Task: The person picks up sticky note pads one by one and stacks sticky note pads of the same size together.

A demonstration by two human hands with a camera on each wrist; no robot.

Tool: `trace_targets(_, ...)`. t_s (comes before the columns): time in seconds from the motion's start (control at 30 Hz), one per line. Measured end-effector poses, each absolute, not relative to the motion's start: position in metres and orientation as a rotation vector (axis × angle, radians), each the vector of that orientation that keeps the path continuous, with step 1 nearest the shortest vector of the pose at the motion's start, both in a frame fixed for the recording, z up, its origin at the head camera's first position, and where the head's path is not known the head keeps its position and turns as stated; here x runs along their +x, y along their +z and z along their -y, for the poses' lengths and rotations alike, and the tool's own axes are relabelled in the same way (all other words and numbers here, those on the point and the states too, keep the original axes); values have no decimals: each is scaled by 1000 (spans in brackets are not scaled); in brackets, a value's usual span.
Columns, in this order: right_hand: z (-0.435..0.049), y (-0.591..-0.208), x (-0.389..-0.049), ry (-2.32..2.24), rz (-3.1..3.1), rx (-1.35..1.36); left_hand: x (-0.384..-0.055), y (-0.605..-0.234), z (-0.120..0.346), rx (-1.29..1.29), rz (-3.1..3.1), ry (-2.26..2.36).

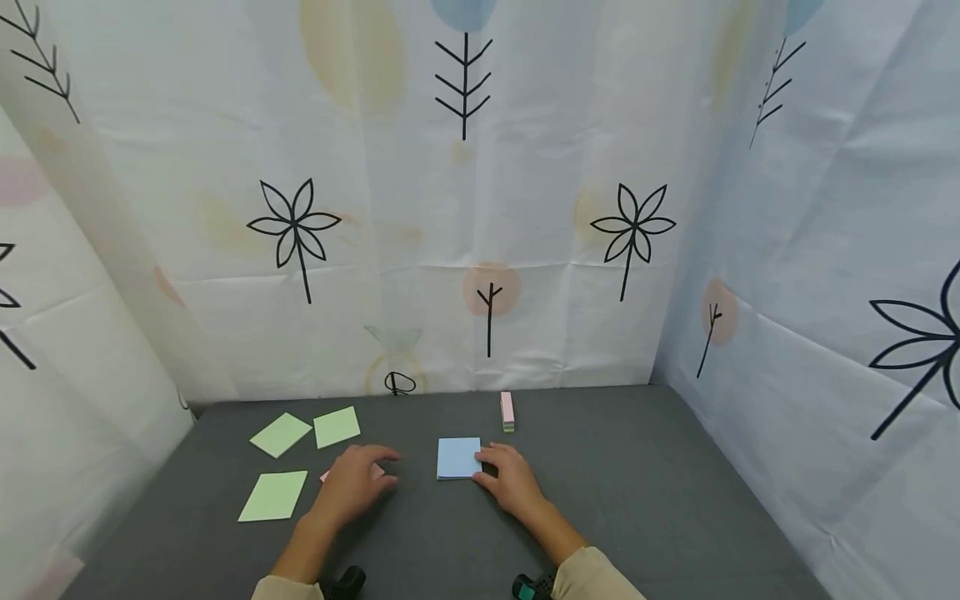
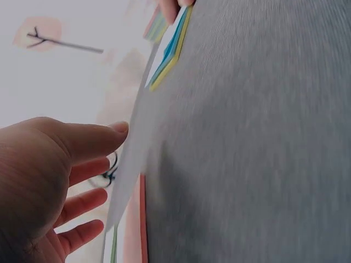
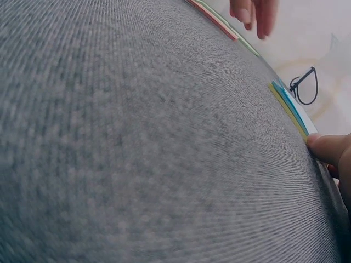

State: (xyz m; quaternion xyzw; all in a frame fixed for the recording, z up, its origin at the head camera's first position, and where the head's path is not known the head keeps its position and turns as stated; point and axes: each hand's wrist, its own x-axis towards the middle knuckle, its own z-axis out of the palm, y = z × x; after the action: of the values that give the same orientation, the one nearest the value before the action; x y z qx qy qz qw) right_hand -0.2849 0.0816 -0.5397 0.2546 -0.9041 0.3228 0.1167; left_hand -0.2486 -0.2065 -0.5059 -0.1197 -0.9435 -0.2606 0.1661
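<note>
A square sticky note pad (image 1: 457, 459), blue on top with a yellow layer beneath (image 3: 288, 109), lies flat on the dark grey table. My right hand (image 1: 512, 482) holds the pad's right edge, thumb at the near corner and fingers toward the far side. To the left, my left hand (image 1: 354, 482) hovers with fingers spread and nothing between them, apart from the blue pad. Below it lies a pink sticky note (image 2: 133, 230), mostly hidden by that hand in the head view.
Three light green sticky notes (image 1: 273, 497) lie at the left of the table (image 1: 637, 517). Behind the blue pad, toward the back edge, is a narrow block of pink and green notes (image 1: 507, 411). White patterned cloth (image 1: 540, 208) surrounds the table at the back and sides.
</note>
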Motion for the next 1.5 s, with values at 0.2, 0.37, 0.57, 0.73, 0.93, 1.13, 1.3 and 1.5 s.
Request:
trace_targets(0.2,-81,-540,-284,931,2638,749,-240,-509,232,-360,2658,-607)
trace_targets(0.37,-80,-541,-283,922,2633,762,-230,-512,246,-314,2729,-545)
trace_targets(0.57,-81,-541,-283,930,2630,757,-228,-517,254,-385,2726,-553)
trace_targets(0.73,-83,-542,-284,934,2634,761,-233,-520,256,-399,2731,-557)
trace_targets(0.93,-84,-543,-285,923,2623,752,-242,-521,252,-427,2737,-473)
trace_targets(1.13,-83,-542,-284,921,2625,762,-246,-522,243,-352,2716,-436)
trace_targets(1.3,-81,-541,-283,927,2627,765,-246,-521,240,-258,2703,-552)
trace_targets(1.5,-82,-540,-284,933,2625,754,-248,-519,242,-194,2729,-684)
